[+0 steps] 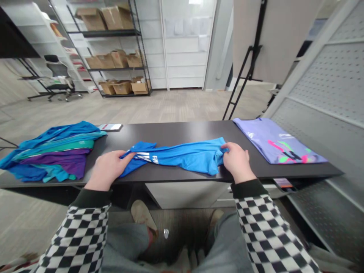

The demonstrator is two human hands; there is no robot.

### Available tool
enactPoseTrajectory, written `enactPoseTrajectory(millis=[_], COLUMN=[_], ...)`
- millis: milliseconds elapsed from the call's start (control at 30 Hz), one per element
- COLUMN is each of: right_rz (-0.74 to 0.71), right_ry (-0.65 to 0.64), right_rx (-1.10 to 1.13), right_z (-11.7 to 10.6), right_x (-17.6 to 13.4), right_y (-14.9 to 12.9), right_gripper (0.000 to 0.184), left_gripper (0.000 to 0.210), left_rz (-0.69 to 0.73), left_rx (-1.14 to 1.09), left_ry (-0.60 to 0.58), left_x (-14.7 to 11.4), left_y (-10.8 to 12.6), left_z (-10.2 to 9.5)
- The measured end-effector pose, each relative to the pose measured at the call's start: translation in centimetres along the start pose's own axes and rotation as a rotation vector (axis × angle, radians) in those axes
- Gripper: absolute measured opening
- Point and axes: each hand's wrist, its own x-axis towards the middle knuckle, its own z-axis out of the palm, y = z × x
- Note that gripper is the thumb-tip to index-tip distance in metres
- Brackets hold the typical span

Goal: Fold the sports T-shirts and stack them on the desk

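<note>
A blue shirt [184, 154] with white lettering lies stretched sideways across the dark table [170, 132], bunched into a long strip. My left hand [109, 167] pinches its darker blue end, close to the lettering. At the lighter blue end, my right hand [236, 159] is closed on the fabric, with part of the fingers hidden behind the cloth. The shirt's folds hide its full outline.
To the left lies a loose heap of blue, green and purple clothes [57, 151]. A flat white-topped item [110, 127] rests near the table's back edge. On the right is a flat lavender shirt [277, 142] with bright print. Shelves with cardboard boxes [118, 17] stand beyond.
</note>
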Motion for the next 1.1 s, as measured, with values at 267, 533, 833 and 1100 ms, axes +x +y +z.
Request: enactPoseTrajectory(millis=[267, 533, 833, 1100], right_rz=[0.012, -0.164, -0.474, -0.451], right_ry=[-0.062, -0.234, -0.24, -0.065], right_rx=[0.002, 0.032, 0.305, 0.298], right_z=[-0.2, -1.1, -2.6, -2.2], right_x=[-0.3, -1.0, -3.9, -3.0], right_y=[-1.1, -2.4, 0.8, 0.9], right_gripper=[0.04, 0.04, 0.042, 0.012], left_gripper=[0.055, 0.045, 0.034, 0.038], left_rz=[-0.059, 0.465, 0.472, 0.315], left_rx=[-0.074, -0.32, -0.349, -0.601], left_ry=[0.378, 0.096, 0.149, 0.302], left_x=[-1.4, -2.4, -2.3, -3.1], left_y=[-1.1, 4.8, 4.6, 5.0], left_z=[-0.6, 2.7, 4.3, -0.7])
